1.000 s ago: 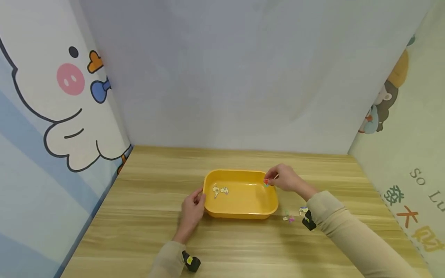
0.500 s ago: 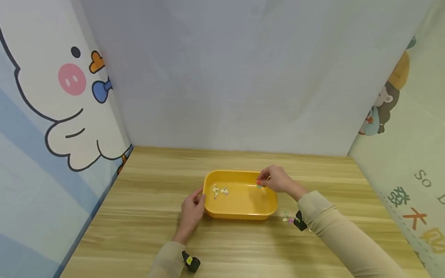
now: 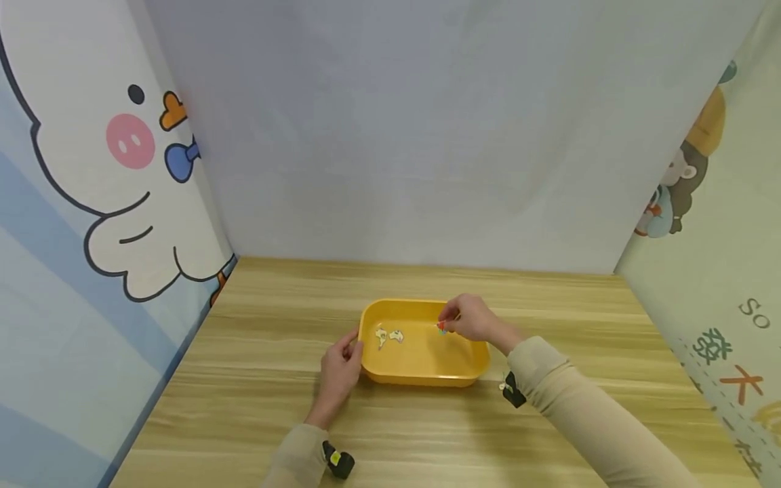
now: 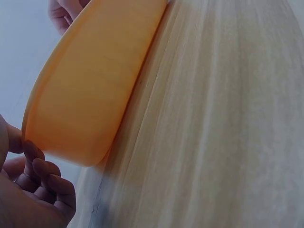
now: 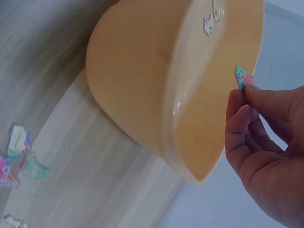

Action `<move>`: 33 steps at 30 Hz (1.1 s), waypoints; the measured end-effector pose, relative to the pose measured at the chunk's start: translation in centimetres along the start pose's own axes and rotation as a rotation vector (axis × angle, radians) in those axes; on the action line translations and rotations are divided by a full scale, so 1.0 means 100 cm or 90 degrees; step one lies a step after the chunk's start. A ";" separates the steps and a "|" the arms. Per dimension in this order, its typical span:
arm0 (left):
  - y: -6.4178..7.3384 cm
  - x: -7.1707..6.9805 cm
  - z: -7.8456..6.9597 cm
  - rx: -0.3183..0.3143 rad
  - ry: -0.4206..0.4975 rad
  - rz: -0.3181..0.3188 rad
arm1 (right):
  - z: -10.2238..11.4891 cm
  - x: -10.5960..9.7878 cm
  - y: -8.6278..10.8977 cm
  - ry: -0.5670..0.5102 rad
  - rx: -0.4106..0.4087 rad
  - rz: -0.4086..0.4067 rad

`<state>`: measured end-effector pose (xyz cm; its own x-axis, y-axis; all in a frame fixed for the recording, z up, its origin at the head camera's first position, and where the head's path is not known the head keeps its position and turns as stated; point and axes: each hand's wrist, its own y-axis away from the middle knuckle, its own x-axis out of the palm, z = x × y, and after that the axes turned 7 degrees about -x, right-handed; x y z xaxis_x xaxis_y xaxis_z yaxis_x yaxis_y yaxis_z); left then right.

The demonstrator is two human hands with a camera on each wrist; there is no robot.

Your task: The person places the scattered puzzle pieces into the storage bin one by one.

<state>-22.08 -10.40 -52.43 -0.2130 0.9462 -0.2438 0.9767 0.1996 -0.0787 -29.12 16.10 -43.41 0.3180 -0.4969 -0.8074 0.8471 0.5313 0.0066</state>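
A yellow tray (image 3: 421, 366) rests on the wooden table, and my left hand (image 3: 339, 369) pinches its left rim between thumb and fingers. Over the tray's right half, my right hand (image 3: 474, 318) holds a small flat colourful piece (image 3: 442, 328) between thumb and fingertip. In the right wrist view that piece (image 5: 242, 78) shows green, pink and red, partly covered by the thumb. Two cream-coloured flat pieces, one with a tail-like end (image 3: 381, 337) and one rounder (image 3: 396, 336), lie apart from my hand on the tray's floor at left.
Several small flat pieces lie on the table right of the tray: a white one (image 5: 19, 139), a pink one (image 5: 5, 172) and a green one (image 5: 34, 167) among them. A grey-white backdrop (image 3: 396, 149) rises behind the table, with printed panels at both sides.
My right hand has moved left from the tray's right rim, carrying the colourful piece further over the tray. The left hand keeps its hold on the rim.
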 end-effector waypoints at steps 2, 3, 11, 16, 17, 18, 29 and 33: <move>0.000 0.000 0.001 -0.009 0.002 0.001 | 0.001 0.005 -0.003 -0.004 0.009 0.001; 0.001 0.000 0.001 -0.013 0.003 0.002 | 0.001 0.007 -0.004 -0.006 0.013 0.001; 0.001 0.001 0.003 -0.039 0.005 0.018 | 0.001 0.018 -0.010 -0.014 0.016 -0.006; 0.002 0.002 0.005 -0.039 0.005 0.019 | 0.000 0.020 -0.012 -0.007 0.017 -0.004; 0.002 0.002 0.006 -0.041 0.005 0.020 | 0.001 0.020 -0.012 -0.006 0.019 -0.002; 0.002 0.002 0.005 -0.043 0.005 0.020 | 0.001 0.020 -0.013 -0.003 0.021 -0.002; -0.002 0.000 0.002 -0.046 -0.005 0.017 | 0.002 0.025 -0.026 0.020 0.004 0.014; -0.002 0.000 0.002 -0.036 -0.002 0.019 | 0.006 0.024 -0.029 0.009 -0.010 0.027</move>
<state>-22.30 -10.46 -52.59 -0.1841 0.9511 -0.2480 0.9824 0.1860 -0.0160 -30.56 12.95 -45.07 0.3469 -0.4645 -0.8148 0.8267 0.5617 0.0317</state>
